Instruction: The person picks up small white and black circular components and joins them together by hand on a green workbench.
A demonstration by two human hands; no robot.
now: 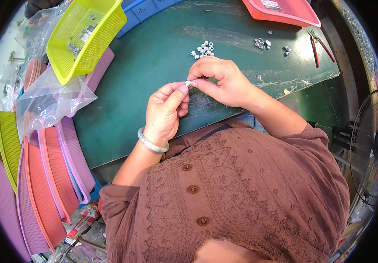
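Note:
Between the fingertips of both hands is a small silvery bead-like piece (188,83), held over the green table. My left hand (167,101), with a pale bangle (152,143) at its wrist, pinches the piece between thumb and forefinger. Thumb and forefinger of my right hand (221,83) close at the piece's right side; whether they grip it or something smaller is too fine to tell. Just beyond the hands lies a loose pile of similar silvery pieces (204,49). Farther right are a cluster of silvery ring-like parts (261,43) and a few darker small parts (287,50).
Red-handled pliers (319,48) lie near the table's right end. A red tray (281,12) and a yellow-green basket (83,41) with small metal parts stand at the far side and left. Stacked plastic baskets (44,188) line the left; a fan (364,149) stands right.

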